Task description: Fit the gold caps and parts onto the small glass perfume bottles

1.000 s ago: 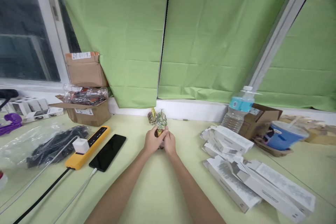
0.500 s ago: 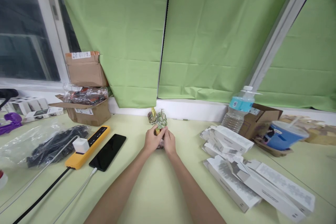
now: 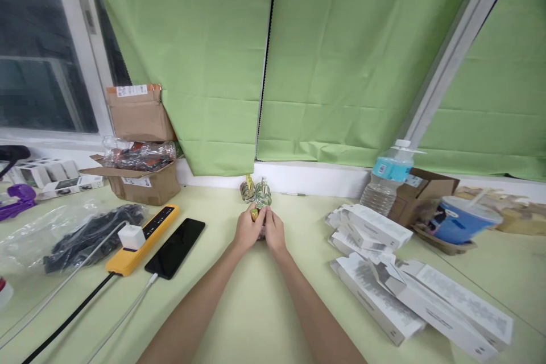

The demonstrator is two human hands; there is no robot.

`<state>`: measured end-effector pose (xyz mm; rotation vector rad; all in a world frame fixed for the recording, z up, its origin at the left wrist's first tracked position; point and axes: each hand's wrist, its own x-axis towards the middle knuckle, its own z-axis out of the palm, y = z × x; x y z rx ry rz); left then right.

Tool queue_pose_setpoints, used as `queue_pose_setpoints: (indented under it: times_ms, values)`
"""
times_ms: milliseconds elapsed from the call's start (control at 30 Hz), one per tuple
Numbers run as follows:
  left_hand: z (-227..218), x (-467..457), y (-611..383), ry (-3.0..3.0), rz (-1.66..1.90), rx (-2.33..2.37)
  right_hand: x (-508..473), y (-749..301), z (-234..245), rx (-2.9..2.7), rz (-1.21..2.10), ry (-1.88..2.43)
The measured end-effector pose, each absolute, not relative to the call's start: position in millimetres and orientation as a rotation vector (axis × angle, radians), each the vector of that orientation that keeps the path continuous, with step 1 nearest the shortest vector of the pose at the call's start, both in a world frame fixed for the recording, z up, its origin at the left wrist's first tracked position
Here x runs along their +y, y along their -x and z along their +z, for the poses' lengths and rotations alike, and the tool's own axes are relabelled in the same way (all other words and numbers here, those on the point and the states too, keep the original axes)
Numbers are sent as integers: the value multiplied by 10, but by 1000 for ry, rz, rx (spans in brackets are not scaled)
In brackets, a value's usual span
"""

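Note:
Both my hands meet at the middle of the light green table (image 3: pixel 256 307). My left hand (image 3: pixel 246 231) and my right hand (image 3: pixel 275 232) are closed together around a small object with a yellow tip (image 3: pixel 255 214); I cannot make out what it is. Just behind my fingers stand two small clear bottles with gold caps (image 3: pixel 257 191), near the white sill.
To the left lie a black phone (image 3: pixel 175 248), a yellow power strip (image 3: pixel 141 239) with a white charger, a bag of black cables (image 3: pixel 87 234) and cardboard boxes (image 3: pixel 140 182). At right are several white flat boxes (image 3: pixel 396 284), a water bottle (image 3: pixel 386 179) and a blue cup (image 3: pixel 463 219).
My fingers shifted slightly around the small object; the yellow tip now shows lower between them. My arms stay in place.

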<state>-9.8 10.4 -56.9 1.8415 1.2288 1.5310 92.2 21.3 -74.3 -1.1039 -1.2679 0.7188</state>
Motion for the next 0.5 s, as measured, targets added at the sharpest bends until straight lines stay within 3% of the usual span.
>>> queue_pose_setpoints:
  times_ms: [500]
  values:
    - [-571, 93, 79, -1837, 1516, 1233, 234, -920, -764, -1256, 726, 1092]
